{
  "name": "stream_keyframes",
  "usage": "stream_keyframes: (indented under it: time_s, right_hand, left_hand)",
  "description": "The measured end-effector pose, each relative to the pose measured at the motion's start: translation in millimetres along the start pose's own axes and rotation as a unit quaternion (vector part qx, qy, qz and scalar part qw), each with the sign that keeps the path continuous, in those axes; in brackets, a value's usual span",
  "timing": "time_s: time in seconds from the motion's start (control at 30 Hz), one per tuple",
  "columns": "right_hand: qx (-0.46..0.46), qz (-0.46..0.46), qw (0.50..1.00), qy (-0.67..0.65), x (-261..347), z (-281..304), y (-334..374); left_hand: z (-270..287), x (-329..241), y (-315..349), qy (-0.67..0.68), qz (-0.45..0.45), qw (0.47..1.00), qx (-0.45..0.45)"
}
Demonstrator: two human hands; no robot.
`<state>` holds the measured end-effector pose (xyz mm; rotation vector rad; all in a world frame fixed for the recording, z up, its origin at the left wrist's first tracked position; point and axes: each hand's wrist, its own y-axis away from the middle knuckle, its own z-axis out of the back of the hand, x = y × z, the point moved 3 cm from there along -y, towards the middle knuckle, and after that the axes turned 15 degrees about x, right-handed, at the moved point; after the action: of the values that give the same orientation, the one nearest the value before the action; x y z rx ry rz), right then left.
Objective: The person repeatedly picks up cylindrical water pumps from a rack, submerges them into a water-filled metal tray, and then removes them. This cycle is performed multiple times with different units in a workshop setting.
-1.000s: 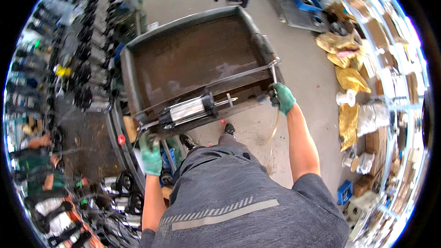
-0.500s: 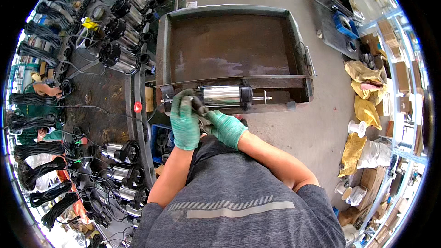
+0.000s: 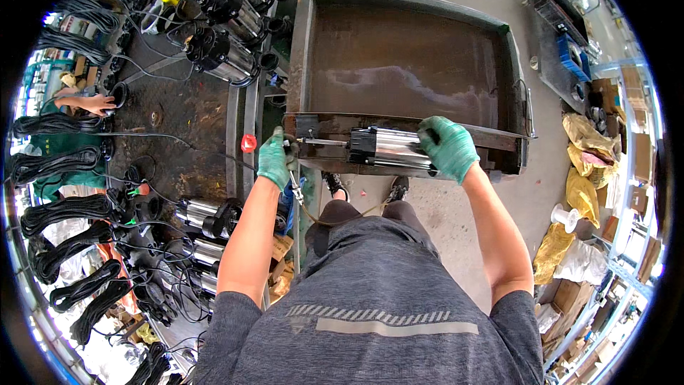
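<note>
A shiny steel cylinder with a black ribbed end, apparently a pump body, lies across the near ledge of a rusty metal tray. My right hand, in a green glove, is wrapped over the cylinder's right end and hides it. From the black end a thin metal rod runs left toward my left hand, also green-gloved. That hand is closed around a hose with a metal fitting, which hangs below its fingers. The hose's upper end is partly hidden by the fingers.
At left stands a dark workbench with several steel pumps and coiled black cables. A co-worker's hand shows beyond it. Yellow sacks and shelving line the right side.
My hands, close together over a dark part before, are now apart. The right has moved onto the cylinder's right end, the left to the rod's left end. The view has shifted.
</note>
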<state>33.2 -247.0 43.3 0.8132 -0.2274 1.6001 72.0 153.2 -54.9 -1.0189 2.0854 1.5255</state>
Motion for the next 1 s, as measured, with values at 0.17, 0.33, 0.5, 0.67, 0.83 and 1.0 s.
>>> stream_keyframes:
  time_s: [0.17,0.33,0.5,0.67,0.83,1.0]
  right_hand:
    - [-0.027,-0.002,1.0,-0.008,0.6,-2.6,-2.0]
    - [-0.031,-0.012,0.999,-0.019,-0.7,-3.2,-3.5]
    - [-0.034,-0.003,0.999,0.002,-0.5,-1.9,-6.6]
    - [-0.044,-0.003,0.999,-0.008,1.3,-2.2,-6.6]
    - [-0.057,0.016,0.998,-0.017,6.2,-1.6,-6.7]
    - [-0.058,-0.007,0.998,-0.013,7.7,-2.0,-6.5]
  left_hand:
    - [3.7,-2.0,-15.2,-0.035,0.057,0.997,0.033]
    - [-1.3,-6.9,-19.0,-0.074,0.089,0.991,0.061]
    - [-0.7,-5.3,-23.6,-0.074,0.103,0.989,0.071]
    - [-3.3,-6.2,-24.5,-0.132,0.105,0.983,0.072]
    - [-8.0,-3.9,-24.2,-0.175,0.088,0.979,0.053]
    - [-7.5,-0.3,-24.6,-0.178,0.085,0.98,0.038]
